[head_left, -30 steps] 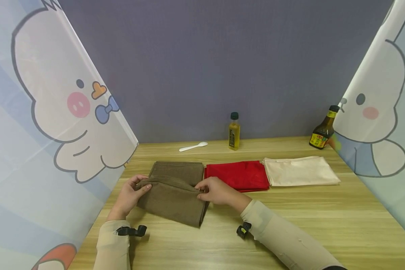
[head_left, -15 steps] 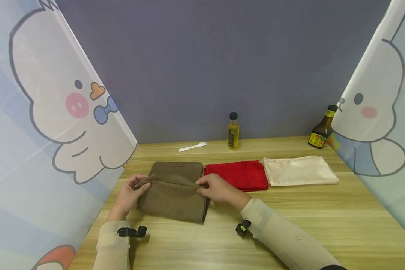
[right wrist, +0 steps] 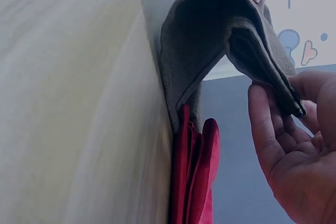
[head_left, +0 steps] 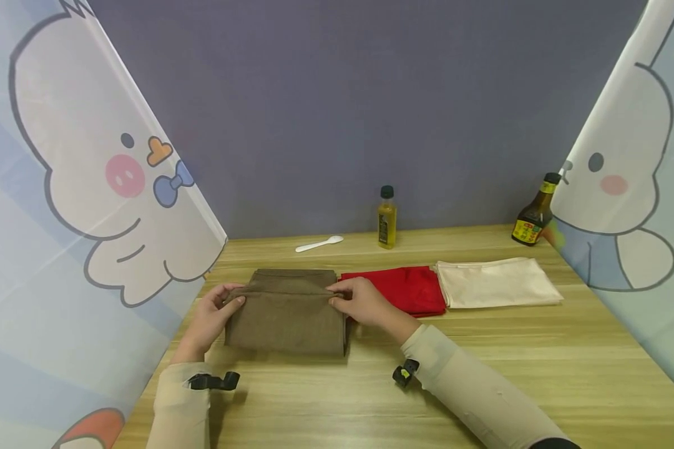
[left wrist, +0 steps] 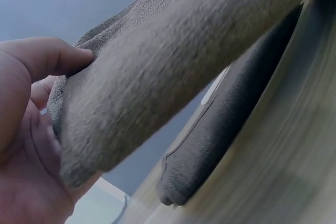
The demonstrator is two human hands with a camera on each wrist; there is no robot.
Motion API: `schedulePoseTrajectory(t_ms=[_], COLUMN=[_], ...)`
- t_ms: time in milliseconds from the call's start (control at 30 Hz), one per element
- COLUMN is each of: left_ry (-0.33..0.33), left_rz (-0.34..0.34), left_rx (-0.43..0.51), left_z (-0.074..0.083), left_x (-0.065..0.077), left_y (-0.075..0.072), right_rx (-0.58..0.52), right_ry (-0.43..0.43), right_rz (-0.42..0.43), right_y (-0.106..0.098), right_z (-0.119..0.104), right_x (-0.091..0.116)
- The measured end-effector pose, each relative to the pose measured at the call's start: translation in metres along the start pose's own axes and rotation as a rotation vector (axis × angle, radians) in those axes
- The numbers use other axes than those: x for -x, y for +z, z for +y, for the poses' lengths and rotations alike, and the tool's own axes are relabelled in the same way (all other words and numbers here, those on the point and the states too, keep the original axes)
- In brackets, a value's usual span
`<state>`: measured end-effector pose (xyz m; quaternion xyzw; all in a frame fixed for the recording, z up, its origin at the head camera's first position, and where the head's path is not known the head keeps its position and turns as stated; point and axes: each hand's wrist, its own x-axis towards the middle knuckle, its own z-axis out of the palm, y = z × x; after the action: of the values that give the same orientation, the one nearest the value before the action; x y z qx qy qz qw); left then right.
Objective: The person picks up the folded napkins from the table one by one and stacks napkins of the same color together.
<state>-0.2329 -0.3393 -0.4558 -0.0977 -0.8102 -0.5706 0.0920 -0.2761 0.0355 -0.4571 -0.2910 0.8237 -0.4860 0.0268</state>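
A folded brown cloth (head_left: 286, 324) is stretched between both hands. My left hand (head_left: 209, 317) pinches its far left corner, thumb on the near side. At the far right corner, my right hand (head_left: 365, 302) pinches the cloth between thumb and fingers. Behind it lies another folded brown cloth (head_left: 294, 280), partly covered by the held one. The left wrist view shows the held cloth (left wrist: 142, 82) raised, with the other brown cloth (left wrist: 210, 140) lower down on the table. In the right wrist view, the held cloth's layers (right wrist: 210, 30) sag in an open loop beside the red cloth (right wrist: 197, 177).
To the right, a folded red cloth (head_left: 404, 290) and a folded cream cloth (head_left: 497, 284) lie in a row. Along the back are a white spoon (head_left: 319, 244), a small oil bottle (head_left: 387, 218) and a dark sauce bottle (head_left: 535, 212). Printed panels flank the wooden table (head_left: 483, 362).
The held cloth has levelled out, its near right corner moving up and away from the person. My right hand has risen slightly in view; both hands keep their pinch.
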Motion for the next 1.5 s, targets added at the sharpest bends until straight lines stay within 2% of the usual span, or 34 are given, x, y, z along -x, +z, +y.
schedulePoseTrajectory(t_ms=[267,467,700,967,1267,1500], left_ry=[0.046,0.044,0.051,-0.004,-0.015,-0.031], left_rz=[-0.015,-0.046,-0.056,-0.056,-0.047,-0.047], left_rx=[-0.011,-0.028,-0.012,0.002,0.079,0.059], left_z=[0.003,0.011,0.015,0.018,0.012,0.01], left_x=[-0.009,-0.018,-0.035,-0.047,-0.058,-0.062], left_y=[-0.005,-0.007,-0.01,-0.01,-0.012,-0.016], right_rx=[-0.01,-0.041,-0.068,-0.075,-0.079,-0.058], right_ry=[-0.01,0.017,0.019,0.033,0.018,0.031], right_rz=[0.071,0.096,0.134,0.155,0.165,0.167], right_y=[-0.006,-0.01,-0.014,-0.017,-0.016,-0.013], right_z=[0.0,0.001,0.001,-0.003,-0.003,-0.001], right_x=[-0.006,-0.011,-0.019,-0.026,-0.037,-0.044])
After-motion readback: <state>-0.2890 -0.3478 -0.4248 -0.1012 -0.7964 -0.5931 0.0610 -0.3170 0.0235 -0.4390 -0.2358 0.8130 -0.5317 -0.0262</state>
